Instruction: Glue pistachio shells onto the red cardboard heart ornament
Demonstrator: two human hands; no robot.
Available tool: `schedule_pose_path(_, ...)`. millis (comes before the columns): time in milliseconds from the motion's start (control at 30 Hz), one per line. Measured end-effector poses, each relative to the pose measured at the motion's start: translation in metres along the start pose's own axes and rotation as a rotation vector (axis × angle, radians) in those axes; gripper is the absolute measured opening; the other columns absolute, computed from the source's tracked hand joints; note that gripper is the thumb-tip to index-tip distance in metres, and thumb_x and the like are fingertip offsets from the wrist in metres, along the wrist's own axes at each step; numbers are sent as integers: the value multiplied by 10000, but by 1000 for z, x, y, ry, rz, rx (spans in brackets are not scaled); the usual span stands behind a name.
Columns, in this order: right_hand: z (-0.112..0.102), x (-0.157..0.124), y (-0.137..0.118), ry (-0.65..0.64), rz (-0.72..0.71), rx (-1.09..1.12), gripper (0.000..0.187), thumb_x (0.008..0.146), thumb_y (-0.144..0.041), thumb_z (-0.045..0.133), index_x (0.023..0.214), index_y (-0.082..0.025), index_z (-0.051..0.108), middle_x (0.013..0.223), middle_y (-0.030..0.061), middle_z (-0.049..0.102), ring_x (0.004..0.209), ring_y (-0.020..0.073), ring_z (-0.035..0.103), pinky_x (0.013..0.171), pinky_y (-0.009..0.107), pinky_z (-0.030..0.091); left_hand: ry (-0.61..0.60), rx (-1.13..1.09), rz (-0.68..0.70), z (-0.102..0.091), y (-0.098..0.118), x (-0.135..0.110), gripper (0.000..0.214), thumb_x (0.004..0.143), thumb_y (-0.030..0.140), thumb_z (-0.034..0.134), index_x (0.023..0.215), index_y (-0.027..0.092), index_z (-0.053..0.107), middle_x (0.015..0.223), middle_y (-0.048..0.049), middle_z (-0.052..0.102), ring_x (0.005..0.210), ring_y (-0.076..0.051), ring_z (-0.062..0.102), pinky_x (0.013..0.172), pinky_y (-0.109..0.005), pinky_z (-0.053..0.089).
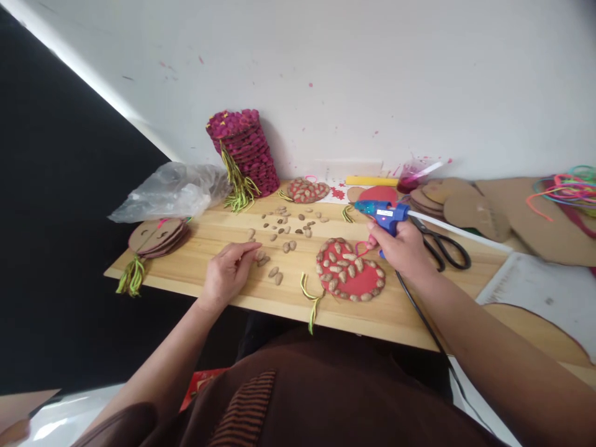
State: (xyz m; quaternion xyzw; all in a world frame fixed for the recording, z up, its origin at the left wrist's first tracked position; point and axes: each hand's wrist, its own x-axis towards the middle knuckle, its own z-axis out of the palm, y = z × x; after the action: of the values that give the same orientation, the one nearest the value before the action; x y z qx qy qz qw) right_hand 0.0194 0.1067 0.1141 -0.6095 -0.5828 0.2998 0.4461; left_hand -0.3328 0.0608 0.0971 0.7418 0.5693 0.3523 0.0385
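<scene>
My right hand (401,243) is wrapped round a blue hot glue gun (384,213), its nozzle pointing left and a long white glue stick running out of its back. Just below the gun lies a red heart-shaped cardboard piece (357,283), edged with peanuts and partly filled with them, with a green yarn tassel (313,304) at its left. My left hand (229,273) is at the loose peanuts (274,273), fingertips pressed together; whatever they hold is hidden. More peanuts (307,232) lie scattered farther back on the wooden table (195,267).
A purple stack with a tassel (249,152) and a plastic bag (172,189) stand back left. Near them sit round cardboard pieces (158,237). Another peanut heart (307,190) lies at the back. Black scissors (447,248), cardboard (549,217) and colourful cords (572,186) are right. The gun's cable (421,313) crosses the front edge.
</scene>
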Motion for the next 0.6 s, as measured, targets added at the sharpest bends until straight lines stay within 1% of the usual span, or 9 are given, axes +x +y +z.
schedule_pose_path(200, 0, 1, 5, -8, -2, 12, 369, 839, -497, 640, 609, -209, 617, 595, 37, 677, 580, 194, 645, 565, 302, 489, -24, 46, 34, 3, -1, 1, 287, 973, 340, 528, 1084, 168, 729, 904, -68, 734, 733, -143, 664, 755, -260, 547)
schedule_pose_path(367, 0, 2, 10, -5, 1, 24, 378, 829, -532, 651, 656, -197, 631, 611, 36, 677, 587, 194, 647, 552, 295, 483, -8, 58, 36, 3, 0, 2, 278, 972, 344, 528, 1073, 181, 730, 926, -68, 744, 775, -159, 681, 785, -269, 549)
schedule_pose_path(600, -2, 1, 6, -21, -1, 48, 360, 825, -505, 665, 646, -197, 612, 606, 32, 667, 587, 197, 660, 552, 296, 487, 26, 64, 52, 3, 1, 1, 265, 967, 318, 542, 1063, 165, 736, 933, -71, 751, 796, -159, 690, 786, -259, 547)
